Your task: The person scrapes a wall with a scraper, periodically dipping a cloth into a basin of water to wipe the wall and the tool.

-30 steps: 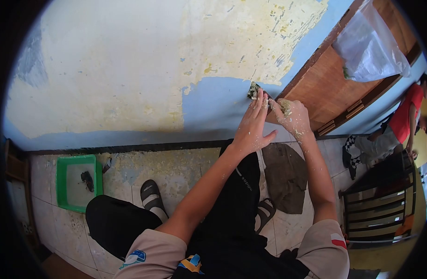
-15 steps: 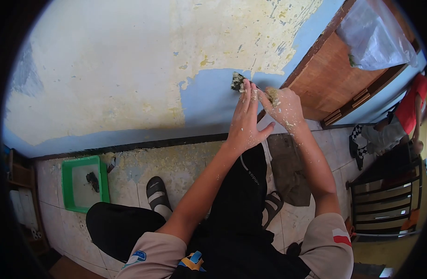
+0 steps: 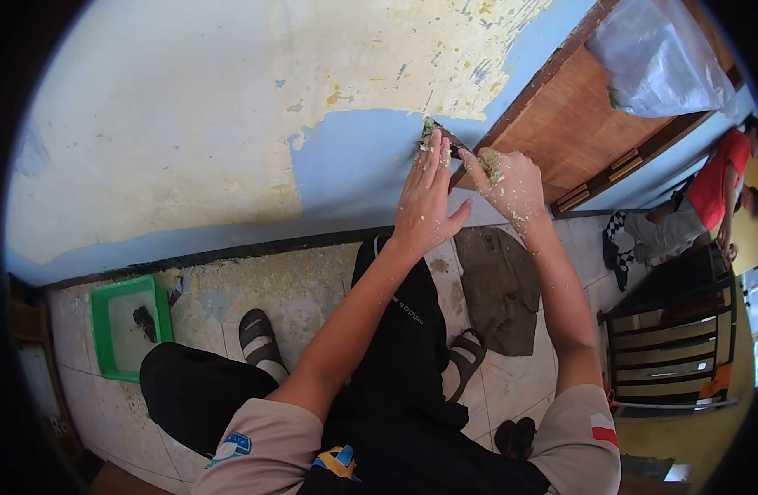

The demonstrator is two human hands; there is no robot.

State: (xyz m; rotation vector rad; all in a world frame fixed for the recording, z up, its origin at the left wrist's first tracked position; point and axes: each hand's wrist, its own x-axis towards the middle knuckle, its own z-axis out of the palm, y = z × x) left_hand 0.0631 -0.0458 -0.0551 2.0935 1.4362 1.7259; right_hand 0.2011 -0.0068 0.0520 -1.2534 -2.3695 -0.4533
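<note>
A paint scraper [image 3: 452,140] with flakes clinging to its blade is held against the wall [image 3: 189,107]. My right hand [image 3: 513,188] is closed around its handle, and pale paint crumbs speckle the knuckles and wrist. Fingers stretched out, my left hand [image 3: 428,205] lies against the scraper's blade with the thumb sticking out to the side. Around the blade is a blue painted patch [image 3: 354,157]; just above it the coat is stripped to a cream, flaky surface. The left fingers partly hide the blade.
Paint flakes litter the floor along the wall. A green tray [image 3: 103,330] with a dark object in it stands at left. A brown cloth [image 3: 499,293] lies by my foot. To the right are a wooden door [image 3: 569,124], a plastic bag [image 3: 659,62], a black chair [image 3: 668,351] and another person [image 3: 717,181].
The scraper and both hands have shifted right and up along the wall, bringing the blade to the blue patch's upper edge. My view has turned slightly right.
</note>
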